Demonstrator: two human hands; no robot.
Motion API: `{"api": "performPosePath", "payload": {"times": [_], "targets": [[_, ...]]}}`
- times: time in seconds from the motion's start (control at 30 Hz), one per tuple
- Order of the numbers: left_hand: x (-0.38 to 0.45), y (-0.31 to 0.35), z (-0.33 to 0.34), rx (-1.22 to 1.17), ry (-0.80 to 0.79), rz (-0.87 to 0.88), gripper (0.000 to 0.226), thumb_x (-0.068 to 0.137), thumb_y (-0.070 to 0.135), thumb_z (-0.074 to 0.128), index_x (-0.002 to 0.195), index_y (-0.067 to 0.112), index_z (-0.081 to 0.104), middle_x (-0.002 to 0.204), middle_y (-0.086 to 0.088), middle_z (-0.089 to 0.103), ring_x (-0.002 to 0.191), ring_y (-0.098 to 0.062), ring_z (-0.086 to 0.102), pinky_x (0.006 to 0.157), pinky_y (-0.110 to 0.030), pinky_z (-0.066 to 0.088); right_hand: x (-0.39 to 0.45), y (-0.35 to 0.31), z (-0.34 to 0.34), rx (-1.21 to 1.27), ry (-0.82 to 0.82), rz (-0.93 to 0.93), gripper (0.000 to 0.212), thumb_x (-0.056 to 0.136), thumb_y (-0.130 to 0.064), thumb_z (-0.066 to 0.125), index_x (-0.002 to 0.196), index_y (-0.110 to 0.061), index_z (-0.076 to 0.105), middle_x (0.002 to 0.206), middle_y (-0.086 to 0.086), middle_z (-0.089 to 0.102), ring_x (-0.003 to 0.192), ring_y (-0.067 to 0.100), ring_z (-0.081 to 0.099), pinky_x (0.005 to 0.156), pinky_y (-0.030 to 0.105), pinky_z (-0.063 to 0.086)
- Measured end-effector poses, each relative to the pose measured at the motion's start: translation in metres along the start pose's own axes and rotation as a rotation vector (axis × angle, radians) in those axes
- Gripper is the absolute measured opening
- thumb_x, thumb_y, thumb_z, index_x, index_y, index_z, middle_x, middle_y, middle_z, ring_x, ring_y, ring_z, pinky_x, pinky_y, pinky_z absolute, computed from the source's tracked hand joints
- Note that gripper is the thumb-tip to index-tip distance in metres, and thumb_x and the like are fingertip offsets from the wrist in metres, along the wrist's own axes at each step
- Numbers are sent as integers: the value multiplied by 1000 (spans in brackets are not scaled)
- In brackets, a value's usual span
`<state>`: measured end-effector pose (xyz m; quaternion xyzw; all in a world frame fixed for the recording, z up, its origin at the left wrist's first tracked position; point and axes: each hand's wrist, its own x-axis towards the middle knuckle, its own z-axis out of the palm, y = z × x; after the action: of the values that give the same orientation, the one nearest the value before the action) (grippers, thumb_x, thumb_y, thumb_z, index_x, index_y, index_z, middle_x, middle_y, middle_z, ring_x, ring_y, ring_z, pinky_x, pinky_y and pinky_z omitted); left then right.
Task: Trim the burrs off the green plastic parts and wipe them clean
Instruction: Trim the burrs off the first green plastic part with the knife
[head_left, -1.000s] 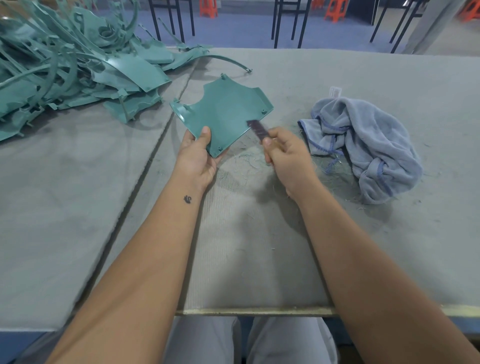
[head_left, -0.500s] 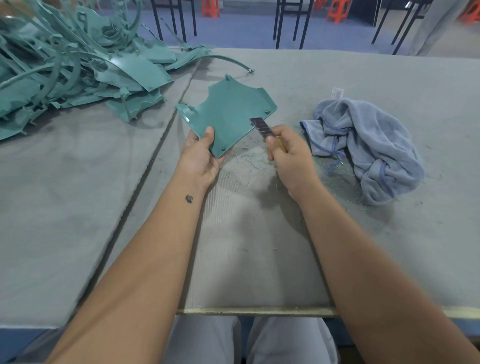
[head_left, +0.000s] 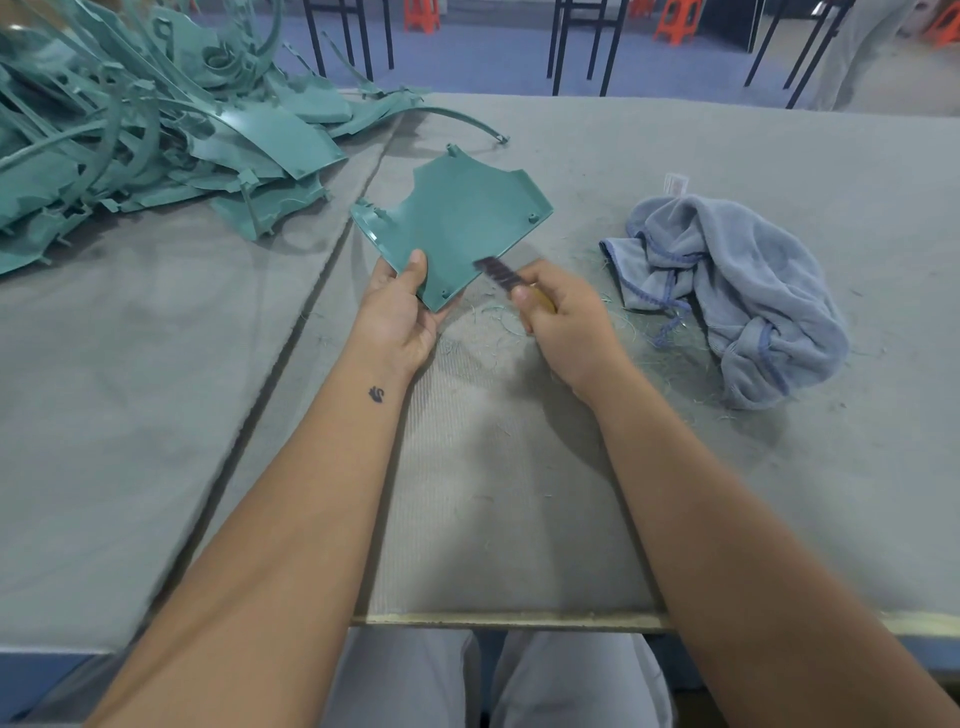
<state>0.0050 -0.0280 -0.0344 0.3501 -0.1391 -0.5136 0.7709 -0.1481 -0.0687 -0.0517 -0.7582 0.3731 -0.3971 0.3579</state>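
We hold a flat green plastic part (head_left: 457, 223) near the middle of the bench (head_left: 727, 493), tilted up off the grey felt. Our left hand (head_left: 397, 312) grips its near corner, thumb on top and fingers underneath. Our right hand (head_left: 563, 322) is curled tightly round the yellow handle of a knife (head_left: 506, 275), whose dark blade, blurred, lies against the part's right-hand edge. Thin green shavings (head_left: 493, 317) are scattered on the felt just beneath the hands. A crumpled blue cloth (head_left: 737, 280) lies to the right, towards the bench's right edge. A heap of green parts (head_left: 135, 135) fills the far left corner of the bench.
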Motion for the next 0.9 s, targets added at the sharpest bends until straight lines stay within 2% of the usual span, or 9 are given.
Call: {"api": "performPosePath", "payload": {"times": [0.1, 0.23, 0.3, 0.4, 0.5, 0.63, 0.77, 0.83, 0.9], "targets": [[0, 0, 0, 10, 9, 8, 23, 104, 6, 37, 116, 18, 54, 126, -13, 61, 88, -21, 67, 59, -28, 59, 1, 0, 3, -79, -56, -26, 17, 95, -11, 53, 85, -23, 58, 60, -10, 43, 59, 10, 38, 59, 29, 33], [-1, 1, 1, 9, 2, -4, 24, 104, 6, 38, 106, 20, 57, 133, -13, 59, 88, -21, 67, 58, -28, 58, 1, -1, -2, 113, 114, 9, 19, 98, -11, 49, 86, -25, 57, 63, -1, 46, 57, 9, 37, 54, 23, 32], [-1, 0, 0, 14, 1, -6, 23, 104, 6, 38, 106, 20, 57, 134, -13, 59, 89, -21, 68, 58, -28, 58, 1, 0, -4, 133, 142, 20, 20, 98, -11, 48, 86, -25, 56, 64, 1, 45, 58, 9, 37, 55, 23, 31], [0, 0, 0, -1, -7, 0, 23, 104, 6, 38, 107, 18, 57, 133, -15, 59, 89, -22, 68, 58, -29, 59, 0, -1, 0, 27, 48, 16, 15, 98, -11, 49, 87, -19, 56, 61, -3, 43, 54, 8, 34, 54, 27, 30], [2, 0, -1, -21, -11, 8, 23, 104, 5, 37, 110, 17, 56, 132, -14, 59, 90, -23, 68, 58, -31, 59, 0, 0, 0, -25, 27, 16, 16, 97, -11, 49, 84, -19, 54, 62, -1, 42, 55, 10, 33, 55, 28, 29], [4, -2, -4, -5, 9, 19, 23, 104, 5, 38, 108, 18, 57, 129, -14, 61, 89, -23, 68, 56, -31, 58, -1, 1, 1, -29, -5, 25, 12, 98, -11, 49, 89, -12, 57, 64, 5, 43, 56, 14, 34, 56, 28, 29], [4, -2, -6, -17, 11, 15, 23, 104, 5, 39, 107, 19, 57, 119, -11, 64, 90, -23, 68, 56, -33, 59, -2, 0, 0, -9, -15, 38, 11, 97, -12, 51, 90, -13, 59, 64, 4, 44, 56, 15, 35, 55, 28, 31], [5, -3, -6, -18, 11, 18, 22, 103, 5, 39, 109, 18, 57, 120, -12, 63, 87, -23, 68, 58, -35, 61, -1, 1, 1, -101, -65, 11, 10, 96, -13, 54, 95, -13, 64, 70, 3, 53, 63, 19, 47, 61, 31, 40], [6, -3, -7, -37, 9, 13, 22, 103, 5, 39, 110, 17, 57, 117, -12, 65, 83, -22, 69, 60, -35, 61, -1, 1, 3, -230, -122, -34, 11, 93, -14, 59, 98, -13, 69, 78, 0, 62, 77, 22, 56, 75, 34, 45]]}}
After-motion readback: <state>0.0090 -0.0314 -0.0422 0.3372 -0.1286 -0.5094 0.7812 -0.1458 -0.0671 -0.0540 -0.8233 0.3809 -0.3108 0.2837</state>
